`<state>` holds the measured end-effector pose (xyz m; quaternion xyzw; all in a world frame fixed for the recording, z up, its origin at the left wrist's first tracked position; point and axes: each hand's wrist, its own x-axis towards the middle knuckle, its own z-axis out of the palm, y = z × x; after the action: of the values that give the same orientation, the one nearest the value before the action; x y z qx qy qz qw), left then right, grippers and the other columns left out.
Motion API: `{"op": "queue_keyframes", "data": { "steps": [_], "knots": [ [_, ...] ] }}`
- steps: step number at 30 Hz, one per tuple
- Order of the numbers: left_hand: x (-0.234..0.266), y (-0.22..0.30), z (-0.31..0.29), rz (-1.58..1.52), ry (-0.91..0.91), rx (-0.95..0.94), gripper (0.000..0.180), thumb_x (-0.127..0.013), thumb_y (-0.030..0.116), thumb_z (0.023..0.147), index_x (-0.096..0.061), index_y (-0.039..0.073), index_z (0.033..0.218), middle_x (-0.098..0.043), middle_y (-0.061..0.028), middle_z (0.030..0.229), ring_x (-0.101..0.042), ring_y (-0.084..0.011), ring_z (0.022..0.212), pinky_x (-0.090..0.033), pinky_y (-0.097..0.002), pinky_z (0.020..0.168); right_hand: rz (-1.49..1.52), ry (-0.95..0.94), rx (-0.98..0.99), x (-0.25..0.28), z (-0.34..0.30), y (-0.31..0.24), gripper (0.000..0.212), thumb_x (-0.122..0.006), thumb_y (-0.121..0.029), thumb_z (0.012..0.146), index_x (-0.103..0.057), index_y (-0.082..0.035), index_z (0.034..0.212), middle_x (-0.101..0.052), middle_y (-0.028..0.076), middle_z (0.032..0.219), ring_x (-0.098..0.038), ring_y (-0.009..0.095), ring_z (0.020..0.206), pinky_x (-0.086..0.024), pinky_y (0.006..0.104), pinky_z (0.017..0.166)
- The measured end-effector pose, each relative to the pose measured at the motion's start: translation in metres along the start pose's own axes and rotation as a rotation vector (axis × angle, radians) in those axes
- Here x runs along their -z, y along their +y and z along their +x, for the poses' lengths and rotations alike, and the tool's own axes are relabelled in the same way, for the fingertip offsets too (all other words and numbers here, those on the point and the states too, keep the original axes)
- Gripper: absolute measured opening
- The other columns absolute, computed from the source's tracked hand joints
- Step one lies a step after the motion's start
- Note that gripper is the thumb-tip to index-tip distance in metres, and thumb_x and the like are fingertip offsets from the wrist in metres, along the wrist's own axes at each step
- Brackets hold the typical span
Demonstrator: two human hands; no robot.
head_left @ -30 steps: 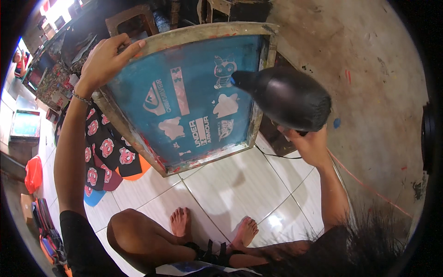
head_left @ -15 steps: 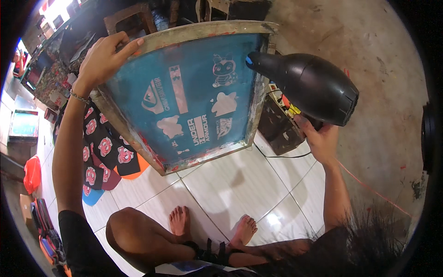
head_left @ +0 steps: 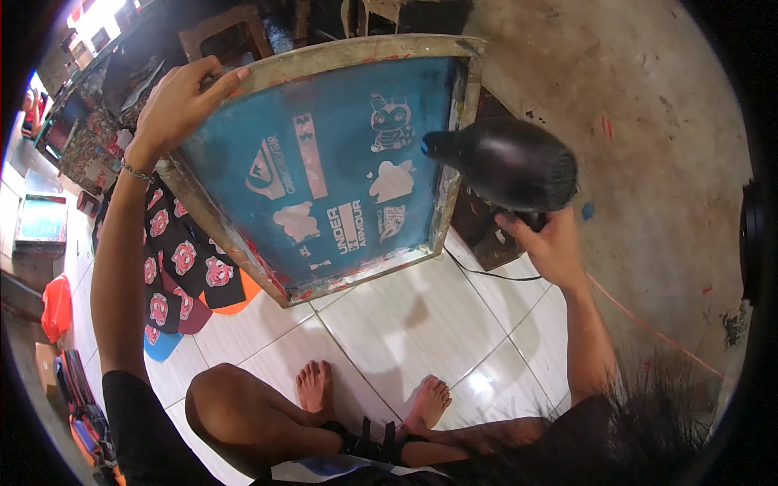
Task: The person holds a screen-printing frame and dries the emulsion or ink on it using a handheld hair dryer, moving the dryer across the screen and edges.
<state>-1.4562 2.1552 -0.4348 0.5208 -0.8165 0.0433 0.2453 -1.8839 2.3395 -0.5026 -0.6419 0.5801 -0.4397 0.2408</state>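
Observation:
A large silk-screen printing frame (head_left: 365,53) stands tilted in front of me, its wooden border stained with paint. Its blue mesh (head_left: 267,105) carries several pale stencil shapes, among them a cartoon figure. With fingers hooked over the upper left edge, my left hand (head_left: 180,105) grips the wood. My right hand (head_left: 553,249) is closed around the handle of a black hair dryer (head_left: 515,162). The dryer's nozzle points left, in front of the mesh beside the cartoon figure. Most of the handle is hidden by my fingers.
Dark printed cap pieces (head_left: 185,259) with coloured brims lie left of the frame. A dark box (head_left: 496,243) stands behind the dryer, with a black cable (head_left: 486,273) on the white tiles (head_left: 389,324). A red bag (head_left: 56,308) lies far left.
The hair dryer has swung left and slightly downward, its nozzle now further over the mesh. My right hand turned with it. My left hand and the frame have hardly moved.

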Motion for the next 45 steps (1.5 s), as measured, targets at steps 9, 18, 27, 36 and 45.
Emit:
{"op": "queue_keyframes", "data": {
  "steps": [9,18,27,36,45],
  "knots": [
    [0.004,0.005,0.001,-0.002,-0.058,0.045,0.052,-0.053,0.051,0.094,-0.067,0.001,0.086,-0.06,-0.0119,0.069,-0.057,-0.0212,0.063,-0.043,-0.035,0.062,0.062,-0.005,0.012,-0.01,0.0,-0.009,0.033,-0.076,-0.01,0.078,-0.067,0.0,0.109,-0.071,0.009,0.103,-0.064,0.017,0.092,-0.049,0.033,0.086],
    [0.003,-0.001,0.001,0.008,-0.035,0.008,0.052,-0.054,0.052,0.093,-0.067,0.002,0.084,-0.058,-0.0102,0.066,-0.055,-0.0199,0.061,-0.041,-0.0342,0.06,0.08,-0.033,0.021,-0.025,-0.007,0.004,0.035,-0.077,-0.007,0.077,-0.068,-0.003,0.11,-0.072,0.009,0.101,-0.068,0.018,0.09,-0.053,0.0344,0.082],
    [0.002,0.003,0.0,-0.004,-0.049,0.043,0.053,-0.054,0.054,0.093,-0.066,0.003,0.085,-0.058,-0.0089,0.066,-0.054,-0.0178,0.06,-0.04,-0.0337,0.059,0.004,-0.077,0.102,-0.03,-0.005,-0.002,0.031,-0.075,-0.006,0.079,-0.068,-0.003,0.109,-0.072,0.009,0.101,-0.068,0.02,0.09,-0.052,0.0353,0.085],
    [0.003,0.003,0.0,0.009,-0.065,0.038,0.053,-0.053,0.052,0.094,-0.067,0.002,0.087,-0.061,-0.0112,0.071,-0.057,-0.0205,0.064,-0.043,-0.0343,0.063,0.037,-0.07,0.032,-0.032,0.0,-0.009,0.034,-0.077,-0.007,0.078,-0.066,-0.001,0.11,-0.071,0.01,0.104,-0.065,0.02,0.095,-0.049,0.0338,0.089],
    [0.003,0.004,0.0,0.029,-0.06,0.044,0.051,-0.052,0.051,0.095,-0.067,0.002,0.087,-0.061,-0.0097,0.07,-0.057,-0.0195,0.063,-0.043,-0.0339,0.063,-0.132,-0.071,0.12,-0.034,0.001,-0.012,0.034,-0.077,-0.009,0.077,-0.067,-0.001,0.108,-0.072,0.013,0.097,-0.067,0.02,0.085,-0.052,0.0342,0.08]
  ]
}}
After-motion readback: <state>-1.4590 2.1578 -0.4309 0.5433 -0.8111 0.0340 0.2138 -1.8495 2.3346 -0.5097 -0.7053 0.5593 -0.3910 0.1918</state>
